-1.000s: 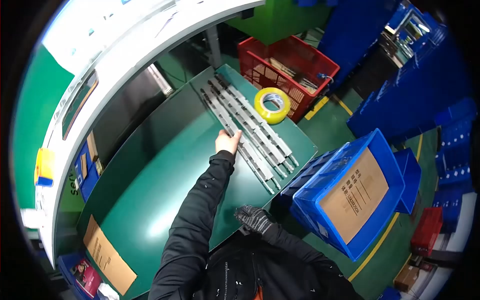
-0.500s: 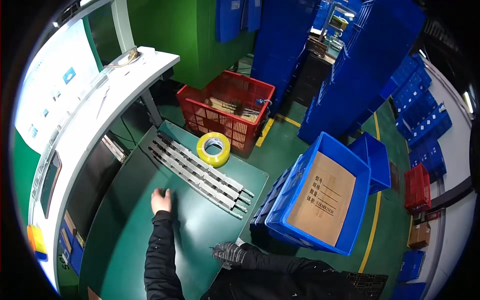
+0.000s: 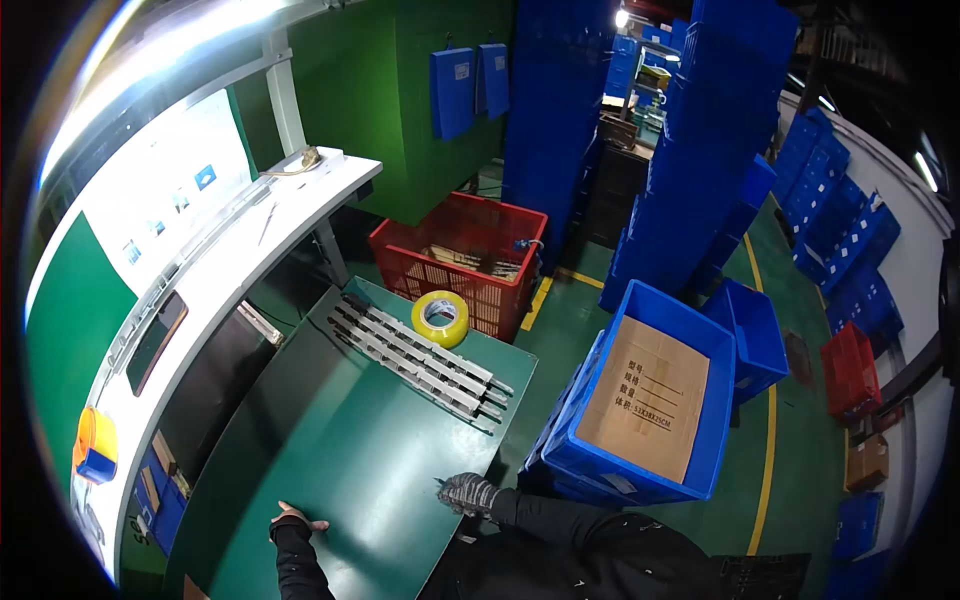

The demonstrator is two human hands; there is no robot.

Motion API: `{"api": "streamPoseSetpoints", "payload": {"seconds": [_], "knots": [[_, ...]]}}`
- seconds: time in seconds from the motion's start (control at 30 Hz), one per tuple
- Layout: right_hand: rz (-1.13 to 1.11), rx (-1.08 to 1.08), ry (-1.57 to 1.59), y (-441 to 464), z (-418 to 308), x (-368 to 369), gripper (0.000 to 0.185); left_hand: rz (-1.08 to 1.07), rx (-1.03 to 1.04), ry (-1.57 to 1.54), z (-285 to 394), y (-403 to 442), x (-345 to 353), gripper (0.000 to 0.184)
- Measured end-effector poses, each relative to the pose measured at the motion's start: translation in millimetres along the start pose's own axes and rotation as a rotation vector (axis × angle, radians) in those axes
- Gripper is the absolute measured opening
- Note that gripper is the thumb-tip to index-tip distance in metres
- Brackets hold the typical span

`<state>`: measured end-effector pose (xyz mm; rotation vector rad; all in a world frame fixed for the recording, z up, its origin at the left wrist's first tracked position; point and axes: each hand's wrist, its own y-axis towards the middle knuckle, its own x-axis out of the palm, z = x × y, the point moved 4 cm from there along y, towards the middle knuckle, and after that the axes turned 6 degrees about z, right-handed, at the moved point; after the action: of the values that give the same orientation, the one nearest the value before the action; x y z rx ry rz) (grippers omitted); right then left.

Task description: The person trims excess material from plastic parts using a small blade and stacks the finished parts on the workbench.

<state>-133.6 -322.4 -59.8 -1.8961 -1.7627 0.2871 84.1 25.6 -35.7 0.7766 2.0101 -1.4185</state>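
The four slim metal strips point(image 3: 415, 362) lie on the far part of the green table point(image 3: 260, 450), side by side and almost parallel. Their long axis runs slantwise, from the far left corner down toward the right edge; the thin rod ends point to this edge, on the side of the blue crate point(image 3: 722, 400). The yellow tape roll point(image 3: 440, 340) lies flat just beside them, between the strips and the red crate point(image 3: 430, 278), which stands behind the table. In the blue crate I see a printed cardboard box point(image 3: 645, 395). The strips look silver-grey, with dark gaps along their length. My bare left hand point(image 3: 299, 518) is over the near part of the table, thumb and fingers apart, holding nothing. My gloved right hand point(image 3: 468, 494) is at the table's right edge; whether its fingers are closed, I cannot tell.
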Motion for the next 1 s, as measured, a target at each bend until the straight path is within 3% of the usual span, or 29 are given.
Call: {"api": "streamPoseSetpoints", "payload": {"seconds": [0.1, 0.3, 0.37, 0.43, 0.63, 0.7, 0.83, 0.87, 0.93, 1.0], "knots": [[0.058, 0.017, -0.049, 1.8, 3.0, 2.1, 0.025, -0.015, -0.087, -0.035, 0.8, -43.1, -9.7, 0.137], [-0.022, -0.086, 0.127, 6.9, 5.9, 0.5, 0.021, -0.068, 0.015, -0.035, 5.5, -41.9, -11.3, 0.137], [-0.04, -0.065, 0.027, 5.4, 4.5, -0.4, 0.021, -0.019, 0.051, -0.014, 5.3, -23.5, -3.5, 0.135], [-0.098, -0.139, 0.227, 16.5, 18.5, -2.0, 0.022, 0.021, 0.081, 0.009, 4.4, -23.5, -4.4, 0.134], [-0.015, -0.011, 0.045, 20.5, 26.1, -8.4, 0.024, -0.08, -0.01, -0.028, 10.8, -77.4, -34.2, 0.135], [-0.044, -0.146, 0.097, 18.7, 21.6, -5.9, 0.024, -0.037, -0.123, 0.017, 5.6, -66.2, -29.1, 0.138], [0.011, -0.109, 0.12, 6.9, 13.5, -7.2, 0.025, 0.008, -0.152, 0.03, 6.0, -62.1, -27.6, 0.139], [0.012, -0.204, -0.019, 10.9, 14.3, -11.8, 0.022, 0.012, -0.128, 0.044, 8.1, -57.8, -25.9, 0.139], [0.05, 0.048, -0.041, -9.0, -14.4, -2.6, 0.021, 0.006, -0.042, 0.081, 12.5, -63.4, -31.4, 0.138], [0.029, -0.064, 0.112, 0.4, 2.4, -5.7, 0.018, 0.028, -0.036, 0.122, 13.0, -50.0, -27.4, 0.132]]}}
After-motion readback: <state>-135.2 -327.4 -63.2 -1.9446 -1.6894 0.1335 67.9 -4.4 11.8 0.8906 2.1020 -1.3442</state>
